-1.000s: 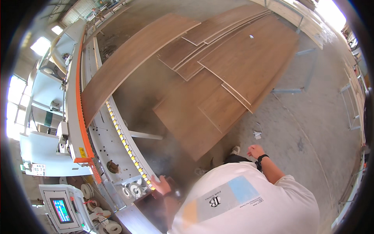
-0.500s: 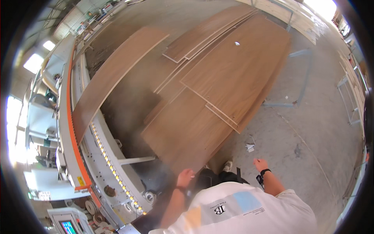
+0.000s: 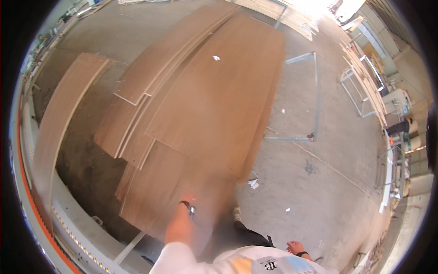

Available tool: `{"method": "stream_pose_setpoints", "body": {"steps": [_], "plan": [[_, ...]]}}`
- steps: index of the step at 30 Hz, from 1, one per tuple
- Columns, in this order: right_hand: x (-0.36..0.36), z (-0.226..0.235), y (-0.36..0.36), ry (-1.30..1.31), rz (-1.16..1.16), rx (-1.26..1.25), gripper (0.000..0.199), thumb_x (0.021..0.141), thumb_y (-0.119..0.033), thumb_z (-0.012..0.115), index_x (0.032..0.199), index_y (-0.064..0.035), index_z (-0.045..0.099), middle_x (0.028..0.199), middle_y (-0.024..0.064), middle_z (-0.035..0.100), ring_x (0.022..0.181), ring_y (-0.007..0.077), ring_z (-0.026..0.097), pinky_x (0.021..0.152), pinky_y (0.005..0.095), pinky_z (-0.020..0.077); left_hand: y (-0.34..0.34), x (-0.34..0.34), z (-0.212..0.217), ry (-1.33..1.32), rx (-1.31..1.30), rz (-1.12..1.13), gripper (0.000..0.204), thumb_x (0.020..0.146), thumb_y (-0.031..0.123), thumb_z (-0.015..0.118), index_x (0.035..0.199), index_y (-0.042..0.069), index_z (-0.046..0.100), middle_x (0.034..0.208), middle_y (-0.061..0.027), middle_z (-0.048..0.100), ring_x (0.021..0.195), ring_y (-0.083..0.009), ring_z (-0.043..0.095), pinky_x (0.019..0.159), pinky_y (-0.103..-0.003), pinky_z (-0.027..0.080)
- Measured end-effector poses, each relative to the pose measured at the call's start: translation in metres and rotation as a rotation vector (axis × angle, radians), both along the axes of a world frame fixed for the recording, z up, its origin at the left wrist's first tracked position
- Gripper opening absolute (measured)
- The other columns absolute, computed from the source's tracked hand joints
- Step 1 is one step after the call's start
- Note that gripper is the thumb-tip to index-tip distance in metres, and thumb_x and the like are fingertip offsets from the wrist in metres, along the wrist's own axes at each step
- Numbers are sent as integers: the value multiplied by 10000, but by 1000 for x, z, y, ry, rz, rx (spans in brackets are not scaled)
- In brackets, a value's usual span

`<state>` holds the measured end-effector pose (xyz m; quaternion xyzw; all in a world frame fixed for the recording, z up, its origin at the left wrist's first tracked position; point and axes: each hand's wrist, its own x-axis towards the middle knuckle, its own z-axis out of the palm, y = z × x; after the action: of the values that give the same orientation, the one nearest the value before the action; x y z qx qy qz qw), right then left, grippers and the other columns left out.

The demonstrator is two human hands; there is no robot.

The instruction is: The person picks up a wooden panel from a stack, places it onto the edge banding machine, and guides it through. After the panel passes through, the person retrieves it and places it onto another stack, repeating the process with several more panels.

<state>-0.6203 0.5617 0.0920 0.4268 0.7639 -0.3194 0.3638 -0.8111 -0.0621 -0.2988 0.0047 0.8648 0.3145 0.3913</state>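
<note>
A low stack of large brown wood-veneer boards [image 3: 214,109] lies flat on the grey concrete floor [image 3: 315,178], the sheets fanned out so their corners and long edges overlap one another. To the person's left a long pale board [image 3: 54,128] rests along the bed of a grey machine with an orange stripe and a row of small rollers [image 3: 68,233], which runs down the left rim of the view. Right of the stack an empty frame of thin grey metal bars [image 3: 310,96] lies on the floor, with small white scraps [image 3: 252,183] scattered near the stack's lower corner. Further metal racks holding pale panels [image 3: 365,77] stand at the far right. The left hand [image 3: 188,205] is stretched forward over the nearest board of the stack, a dark band at the wrist; motion blur hides the fingers, so whether it is spread or curled, or touching the wood, cannot be told. The right hand [image 3: 293,247] hangs low beside the body over bare concrete, well apart from the boards, fingers loosely curled and holding nothing. Bright daylight floods the top of the wide workshop.
</note>
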Motion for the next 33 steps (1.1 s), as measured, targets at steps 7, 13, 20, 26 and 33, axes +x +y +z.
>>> {"method": "stream_pose_setpoints", "body": {"steps": [7,13,20,26,33], "plan": [[-9,58,-77,-154,72,34,414,916,-477,619,1065,-116,755,966,93,755,945,204,715,850,356,553,-163,-117,-26,260,-233,494,395,892,419,677,1155,125,664,1063,-109,698,1065,-288,657,836,-445,550],[59,40,-20,-91,435,204,501,904,-522,633,1122,-86,750,1025,101,753,985,192,703,902,311,529,-78,-216,15,-90,723,1705,402,946,448,643,1070,68,604,770,-74,622,598,-215,586,433,-363,425],[1,50,-82,-158,-91,49,414,940,-361,672,1134,4,688,908,114,751,827,183,718,779,314,569,-86,-225,43,-43,538,1724,561,935,543,634,1018,-7,562,609,-90,537,393,-203,451,339,-326,311],[-14,20,-80,-38,-54,-41,364,960,-331,587,1001,15,692,860,117,738,761,196,708,699,326,568,-74,-215,83,88,383,1665,570,953,500,635,1141,-36,591,893,-155,659,614,-248,601,430,-367,456],[-62,-38,-87,60,322,-158,331,980,-305,632,1089,2,684,855,103,739,745,171,706,689,312,575,-22,-159,138,-105,615,1901,603,959,511,620,1393,114,483,1197,-119,619,800,-317,613,521,-400,490]]}}
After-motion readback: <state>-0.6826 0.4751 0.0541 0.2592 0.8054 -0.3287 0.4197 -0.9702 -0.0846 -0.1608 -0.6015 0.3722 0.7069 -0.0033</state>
